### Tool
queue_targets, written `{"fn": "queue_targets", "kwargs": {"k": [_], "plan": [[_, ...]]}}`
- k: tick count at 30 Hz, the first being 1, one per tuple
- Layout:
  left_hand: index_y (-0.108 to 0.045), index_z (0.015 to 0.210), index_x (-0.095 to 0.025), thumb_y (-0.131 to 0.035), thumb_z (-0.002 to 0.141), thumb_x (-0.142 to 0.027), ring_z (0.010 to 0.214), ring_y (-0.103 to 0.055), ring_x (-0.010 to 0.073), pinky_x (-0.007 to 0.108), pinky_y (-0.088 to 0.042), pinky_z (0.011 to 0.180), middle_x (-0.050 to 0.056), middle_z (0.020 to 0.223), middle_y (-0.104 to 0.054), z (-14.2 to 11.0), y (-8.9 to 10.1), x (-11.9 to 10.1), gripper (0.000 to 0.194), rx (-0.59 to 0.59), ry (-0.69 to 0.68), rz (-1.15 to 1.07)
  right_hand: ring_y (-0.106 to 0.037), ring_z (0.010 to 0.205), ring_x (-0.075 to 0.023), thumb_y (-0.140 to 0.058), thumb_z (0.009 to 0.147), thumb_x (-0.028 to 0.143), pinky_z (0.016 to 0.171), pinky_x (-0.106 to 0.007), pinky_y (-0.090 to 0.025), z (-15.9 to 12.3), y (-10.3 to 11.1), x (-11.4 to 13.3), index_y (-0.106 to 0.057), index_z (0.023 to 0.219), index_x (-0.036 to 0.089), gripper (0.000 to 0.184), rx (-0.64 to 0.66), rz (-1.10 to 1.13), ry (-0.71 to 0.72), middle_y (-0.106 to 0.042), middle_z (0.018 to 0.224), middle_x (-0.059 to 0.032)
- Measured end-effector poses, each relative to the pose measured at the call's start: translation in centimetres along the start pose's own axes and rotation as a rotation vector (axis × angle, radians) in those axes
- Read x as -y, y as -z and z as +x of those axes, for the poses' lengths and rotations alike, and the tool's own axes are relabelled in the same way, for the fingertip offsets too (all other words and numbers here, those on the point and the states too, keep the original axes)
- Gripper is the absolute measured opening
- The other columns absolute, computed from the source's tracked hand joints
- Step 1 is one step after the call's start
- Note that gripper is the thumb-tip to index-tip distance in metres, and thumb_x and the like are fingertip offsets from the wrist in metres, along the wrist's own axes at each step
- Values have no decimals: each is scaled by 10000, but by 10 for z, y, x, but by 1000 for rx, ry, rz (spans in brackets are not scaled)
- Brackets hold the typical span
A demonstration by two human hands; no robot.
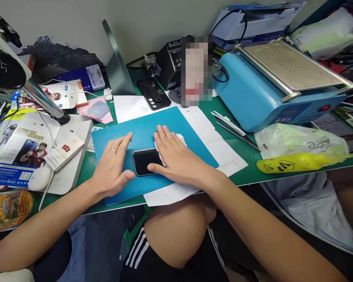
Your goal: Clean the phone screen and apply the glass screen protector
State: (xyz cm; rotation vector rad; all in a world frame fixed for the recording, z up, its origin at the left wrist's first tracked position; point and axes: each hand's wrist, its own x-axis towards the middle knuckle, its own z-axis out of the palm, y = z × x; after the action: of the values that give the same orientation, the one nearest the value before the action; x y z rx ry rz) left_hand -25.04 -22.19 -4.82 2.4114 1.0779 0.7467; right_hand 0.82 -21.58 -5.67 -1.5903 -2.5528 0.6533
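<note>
A phone (146, 162) with a dark screen lies face up on a blue mat (206, 147). My right hand (178, 160) lies flat over the phone's right part, with its thumb stretched across the screen. Under the palm, a crumpled white tissue or cloth (181, 139) shows at the edges; most of it is hidden. My left hand (114, 164), a ring on one finger, is held just left of the phone, apart from it. Its thumb is spread from the fingers, and nothing is in it.
White paper (223, 160) lies under the mat. Behind are a phone case (153, 94) and a black device (169, 64). At right are a blue machine (247, 94), tweezers (235, 135) and a yellow bottle (297, 161). At left stand a lamp-like arm (44, 100) and packages (29, 149).
</note>
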Motion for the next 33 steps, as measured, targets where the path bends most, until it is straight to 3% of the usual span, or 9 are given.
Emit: {"fn": "queue_targets", "kwargs": {"k": [5,10,13,17,20,22,27,33], "plan": [[-203,1692,-195,-96,960,-860,1348,-489,350,556,-390,1152,207,1548,-482,1,0,5,996,-30,-21,11,81,1633,-371,-338,923,880,1326,-618,-89,28,-7,42,-128,1666,-38,1199,-42,71,140,69,1741,-241],[-203,1693,-212,-105,966,-850,1372,-487,346,549,-376,1174,198,1573,-468,1,0,7,972,-29,-41,14,22,1641,-350,-351,986,791,1341,-561,-127,19,-23,66,-182,1645,-77,1103,-102,50,255,-24,1738,-264],[-206,1693,-218,-82,952,-860,1353,-495,348,551,-387,1159,193,1550,-487,1,1,6,988,-24,-22,29,11,1639,-363,-372,996,767,1337,-573,-147,0,-29,55,-231,1635,-76,1068,-116,0,268,-60,1736,-267],[-202,1695,-225,-75,944,-868,1328,-500,347,544,-407,1131,185,1504,-520,1,2,4,998,-10,2,28,4,1643,-354,-344,997,774,1317,-611,-186,-24,-25,14,-193,1676,17,1028,-123,-27,168,-43,1751,-235],[-204,1695,-213,-91,951,-866,1292,-507,339,530,-421,1107,184,1475,-530,1,1,2,996,-4,1,4,46,1640,-351,-282,1009,773,1310,-637,-153,-26,-15,-10,-144,1686,34,1011,-72,-41,59,2,1759,-217],[-212,1693,-205,-98,952,-867,1258,-515,331,524,-428,1091,181,1446,-539,1,0,2,1000,-6,4,-11,70,1635,-364,-262,990,807,1308,-650,-121,-18,-7,-12,-140,1679,9,1062,-34,-29,12,40,1754,-228],[-238,1685,-220,-70,947,-867,1192,-536,315,519,-443,1061,170,1416,-554,1,0,2,996,-57,-12,-13,94,1631,-380,-330,918,889,1312,-651,-103,17,-2,22,-124,1672,-24,1201,-25,40,64,76,1743,-247],[-287,1659,-208,-102,964,-858,1199,-538,313,515,-454,1052,176,1424,-541,2,0,6,969,-79,-42,-39,32,1641,-341,-385,984,776,1333,-593,-136,27,-20,66,-186,1662,-26,1069,-81,73,254,-48,1746,-256]]}}
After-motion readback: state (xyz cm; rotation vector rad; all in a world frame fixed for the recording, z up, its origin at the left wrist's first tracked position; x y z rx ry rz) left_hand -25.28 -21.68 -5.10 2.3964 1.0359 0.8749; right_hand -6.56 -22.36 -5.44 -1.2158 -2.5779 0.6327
